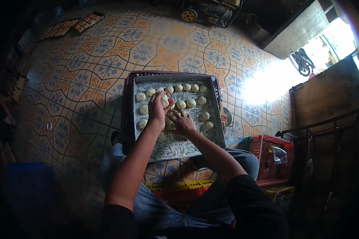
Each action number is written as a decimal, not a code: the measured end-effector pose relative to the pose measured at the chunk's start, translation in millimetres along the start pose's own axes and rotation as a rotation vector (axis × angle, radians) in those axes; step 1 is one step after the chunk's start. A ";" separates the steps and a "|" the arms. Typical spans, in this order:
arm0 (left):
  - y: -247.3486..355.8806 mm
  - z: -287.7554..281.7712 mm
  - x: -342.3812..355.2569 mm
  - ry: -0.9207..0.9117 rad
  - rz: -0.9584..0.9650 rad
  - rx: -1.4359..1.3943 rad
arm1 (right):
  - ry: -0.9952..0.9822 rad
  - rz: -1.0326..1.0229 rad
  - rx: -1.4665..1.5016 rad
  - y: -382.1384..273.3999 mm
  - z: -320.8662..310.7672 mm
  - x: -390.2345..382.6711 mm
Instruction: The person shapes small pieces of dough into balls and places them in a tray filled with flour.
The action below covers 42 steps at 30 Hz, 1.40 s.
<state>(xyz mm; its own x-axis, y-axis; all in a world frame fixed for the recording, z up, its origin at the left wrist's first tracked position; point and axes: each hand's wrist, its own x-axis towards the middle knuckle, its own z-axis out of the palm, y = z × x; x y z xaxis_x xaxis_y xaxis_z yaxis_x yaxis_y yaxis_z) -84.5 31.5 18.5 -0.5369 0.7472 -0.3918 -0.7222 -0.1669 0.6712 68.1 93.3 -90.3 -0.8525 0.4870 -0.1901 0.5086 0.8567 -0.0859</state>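
Observation:
A floured metal tray [219, 133] lies before me, with several round dough balls [181, 104] set in rows at its far side and along its edges. My left hand [158, 111] is over the left middle of the tray, fingers curled round a dough ball [164, 101]. Close beside it, my right hand [182, 122] is low in the tray, its bent fingers on a lump of soft dough [170, 125]. The hands partly hide that lump and some balls behind them.
Under the tray is a dark purple crate [128, 85]. A red crate [267, 159] with a clear plastic bag stands to the right; a metal bowl [227, 115] is beside the tray. Trays of baked pieces [88, 22] lie far left, and a wheeled machine [211, 12] stands at the back.

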 end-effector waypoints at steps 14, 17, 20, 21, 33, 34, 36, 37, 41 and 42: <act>12.7 -2.8 -2.9 -0.012 0.024 -0.062 | 0.524 -0.186 0.182 16.5 55.3 -3.4; 25.6 -4.1 0.9 0.003 0.031 -0.098 | 0.324 -0.183 0.437 27.3 41.7 -2.8; 38.1 -0.9 6.8 0.005 0.019 -0.161 | 0.172 -0.071 0.503 45.8 25.1 -18.9; 41.6 3.5 8.7 0.002 0.007 -0.170 | 0.179 -0.051 0.584 54.0 21.9 -24.9; 29.3 2.7 -5.4 -0.006 0.017 -0.037 | 0.326 0.282 0.094 24.6 74.1 -43.3; 29.2 0.0 -4.6 -0.003 0.017 -0.029 | 0.377 0.238 -0.037 20.6 77.3 -44.9; 28.3 -2.2 -2.8 -0.009 0.047 -0.020 | 0.408 0.179 0.070 22.6 77.6 -36.8; 28.1 -3.2 -3.3 -0.010 0.044 -0.019 | 0.435 0.116 0.164 25.3 77.0 -36.2; 34.9 -12.6 -6.5 0.009 0.050 -0.034 | 0.354 0.072 0.252 29.9 75.0 -41.0; 36.8 -19.2 -10.9 0.028 0.037 0.085 | 0.331 0.145 0.307 36.4 72.3 -43.3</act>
<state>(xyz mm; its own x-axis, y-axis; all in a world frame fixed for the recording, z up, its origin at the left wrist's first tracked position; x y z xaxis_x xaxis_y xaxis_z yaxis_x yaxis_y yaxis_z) -113.7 4.9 35.4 -0.5750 0.7233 -0.3824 -0.6627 -0.1377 0.7361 132.3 91.2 -155.9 -0.7377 0.6682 0.0961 0.5947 0.7106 -0.3759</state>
